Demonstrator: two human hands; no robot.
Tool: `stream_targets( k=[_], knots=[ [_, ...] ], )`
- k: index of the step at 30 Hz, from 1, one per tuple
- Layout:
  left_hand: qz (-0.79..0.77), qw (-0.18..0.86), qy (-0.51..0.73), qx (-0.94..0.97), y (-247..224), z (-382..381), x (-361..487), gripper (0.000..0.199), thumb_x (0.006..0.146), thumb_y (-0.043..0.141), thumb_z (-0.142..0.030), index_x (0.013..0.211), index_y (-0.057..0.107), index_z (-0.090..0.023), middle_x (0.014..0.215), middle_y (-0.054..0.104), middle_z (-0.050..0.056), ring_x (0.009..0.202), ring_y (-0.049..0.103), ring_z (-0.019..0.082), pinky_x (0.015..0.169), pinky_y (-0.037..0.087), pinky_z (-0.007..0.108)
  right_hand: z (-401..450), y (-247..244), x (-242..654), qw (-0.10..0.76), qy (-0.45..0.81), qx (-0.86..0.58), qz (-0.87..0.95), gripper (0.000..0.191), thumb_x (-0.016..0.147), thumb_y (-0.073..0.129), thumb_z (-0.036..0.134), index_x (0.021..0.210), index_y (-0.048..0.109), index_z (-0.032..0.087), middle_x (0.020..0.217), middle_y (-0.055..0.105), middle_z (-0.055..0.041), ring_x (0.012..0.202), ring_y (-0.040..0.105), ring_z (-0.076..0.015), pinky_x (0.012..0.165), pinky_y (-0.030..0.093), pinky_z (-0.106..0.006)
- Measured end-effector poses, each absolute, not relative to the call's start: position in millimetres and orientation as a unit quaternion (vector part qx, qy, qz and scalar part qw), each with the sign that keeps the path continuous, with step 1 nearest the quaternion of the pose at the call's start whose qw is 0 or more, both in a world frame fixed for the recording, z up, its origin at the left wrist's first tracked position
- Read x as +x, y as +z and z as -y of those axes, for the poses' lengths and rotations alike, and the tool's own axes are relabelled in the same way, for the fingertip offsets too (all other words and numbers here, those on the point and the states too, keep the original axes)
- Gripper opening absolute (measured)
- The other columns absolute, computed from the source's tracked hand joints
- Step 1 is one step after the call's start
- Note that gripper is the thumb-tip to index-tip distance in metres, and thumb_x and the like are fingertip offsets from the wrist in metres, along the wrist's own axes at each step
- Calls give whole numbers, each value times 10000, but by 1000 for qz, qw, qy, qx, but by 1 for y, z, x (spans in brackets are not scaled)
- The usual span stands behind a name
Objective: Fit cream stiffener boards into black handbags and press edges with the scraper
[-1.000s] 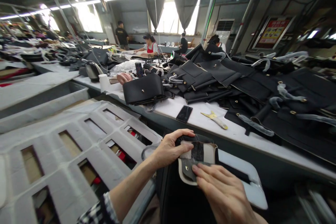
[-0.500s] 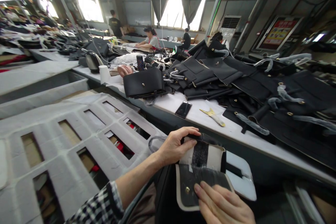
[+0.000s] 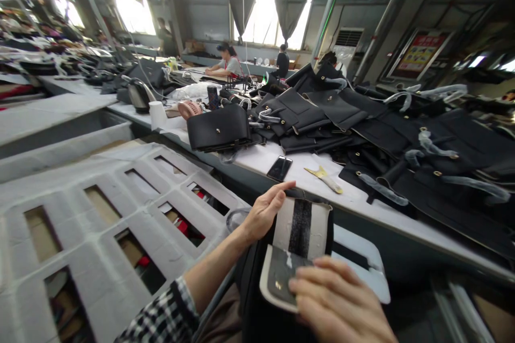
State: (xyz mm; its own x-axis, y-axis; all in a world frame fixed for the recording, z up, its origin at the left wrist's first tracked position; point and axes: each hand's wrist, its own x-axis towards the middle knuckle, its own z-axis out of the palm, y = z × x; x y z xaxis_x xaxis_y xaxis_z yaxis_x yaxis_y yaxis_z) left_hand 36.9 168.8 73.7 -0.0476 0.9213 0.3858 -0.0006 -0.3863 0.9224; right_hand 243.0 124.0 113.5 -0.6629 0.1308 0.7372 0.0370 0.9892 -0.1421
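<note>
A black bag (image 3: 257, 300) lies across my lap with its flap (image 3: 277, 273) folded toward me, the grey lining side and pale border facing up. A small gold stud shows on that flap. Above the fold, a cream panel (image 3: 319, 233) carries a dark, shiny strip down its middle. At the bag's upper left edge, my left hand (image 3: 263, 214) is closed, thumb near the forefinger. My right hand (image 3: 341, 295), slightly blurred, has bent fingers over the flap's right side; its thumb is hidden. Pale blue sheet pieces (image 3: 362, 257) stick out at the right.
Ahead runs a white-topped table (image 3: 257, 158) with a phone (image 3: 279, 168), a yellow-ended tool (image 3: 324, 178) and a pile of black bags (image 3: 322, 112). A kettle (image 3: 139, 94) and a white cup (image 3: 157, 115) stand farther left. Beside me lies a covered slotted surface (image 3: 100, 236). People work beyond.
The flap has tilted up slightly and shifted left, its fold lower against the cream panel. My right hand has moved up over it; my left hand slid a little left along the edge.
</note>
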Motion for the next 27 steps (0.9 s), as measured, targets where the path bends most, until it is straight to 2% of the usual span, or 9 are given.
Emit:
stream_targets(
  k=[2,4,8,10,14,19,23,27],
  knots=[
    [-381,410,622,548,75,-165,39,524,1025,316,-510,1401,483,-186,1389,551,79,1290,482,244,1112,345,370,-152,132,239,382,96,-105,913,129,930,535,127,973,630,202,1018,740,-46,1085,654,-200,1064,419,-383],
    [-373,430,636,521,75,-161,40,592,1010,265,-580,1418,449,-192,1413,526,84,1285,484,260,1085,378,379,-179,137,234,377,160,-195,891,132,926,569,170,1000,647,246,1070,726,-33,1190,596,-218,1109,372,-438],
    [-365,497,602,508,74,-152,37,704,962,213,-686,1431,437,-211,1319,594,97,1178,566,293,998,457,410,-215,121,222,380,321,-320,807,116,910,600,303,958,693,254,1129,711,-48,1260,547,-261,1075,427,-457],
    [-378,489,581,530,73,-149,36,700,946,313,-694,1464,392,-230,1294,608,86,1142,585,288,994,460,410,-221,114,218,371,355,-343,786,148,896,611,343,949,704,241,1138,709,-56,1254,553,-274,1077,427,-461],
    [-432,411,569,565,68,-142,42,734,916,590,-530,1521,277,-258,1446,489,54,1297,475,264,1129,351,400,-223,110,215,369,370,-363,772,186,888,616,389,935,709,235,1114,718,-54,1162,612,-272,1059,449,-456],
    [-526,333,553,554,57,-132,58,723,931,613,-388,1534,243,-239,1554,355,43,1428,311,217,1215,222,381,-225,105,213,388,355,-373,764,187,884,624,402,946,705,245,1135,715,-48,1155,622,-257,1066,460,-433],
    [-555,319,568,517,56,-129,65,595,953,581,-365,1491,358,-244,1500,444,31,1392,379,205,1199,276,371,-226,99,212,393,336,-392,761,198,882,628,420,939,698,243,1140,714,-54,1134,636,-272,1084,444,-471],
    [-556,309,594,492,61,-130,69,456,970,555,-327,1419,474,-308,1415,543,-14,1325,469,195,1162,344,360,-225,97,212,392,328,-393,765,181,893,618,407,948,686,249,1168,704,-48,1161,623,-274,1094,432,-485]
  ],
)
